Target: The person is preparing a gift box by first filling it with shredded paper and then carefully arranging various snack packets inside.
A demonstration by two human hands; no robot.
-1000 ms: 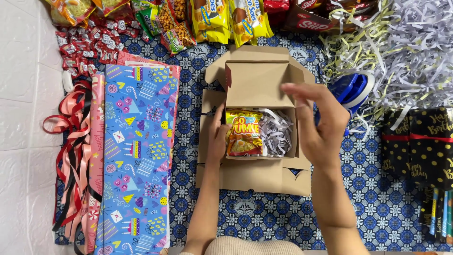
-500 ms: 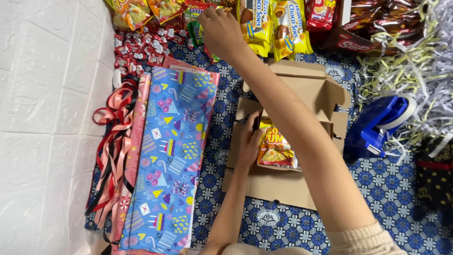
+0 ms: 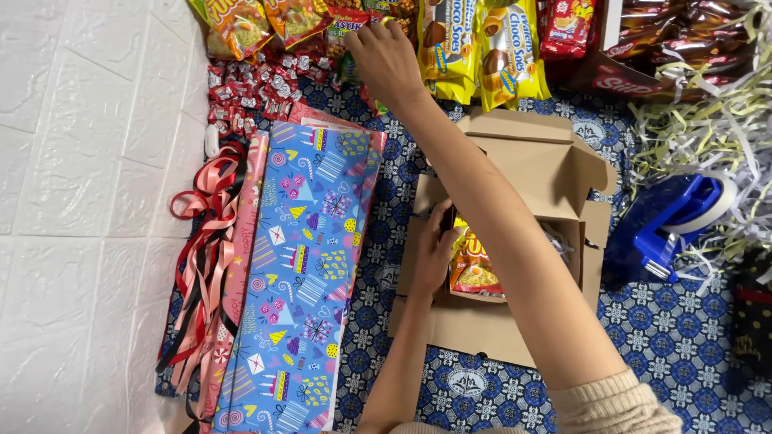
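Snack packets (image 3: 354, 36) crowd the top of the frame, where our right hand (image 3: 386, 56) curls its fingers over one. Our left hand (image 3: 437, 257) rests spread against the cardboard box (image 3: 515, 321) at centre, steadying it, orange packet (image 3: 474, 269) inside.

The open box (image 3: 523, 161) is plain brown cardboard, matt and smooth, with raw cut edges. The snack packet (image 3: 474, 269) lying in it is glossy printed plastic film, as are the yellow biscuit packs (image 3: 482, 48) at the top. The gift wrap (image 3: 301, 257) is smooth printed paper with a faint sheen. The ribbons (image 3: 201, 265) look satiny. The tape dispenser (image 3: 671, 221) is shiny blue plastic. The shredded filler (image 3: 708, 112) is thin matt paper. The patterned mat (image 3: 683, 337) looks like woven cloth.
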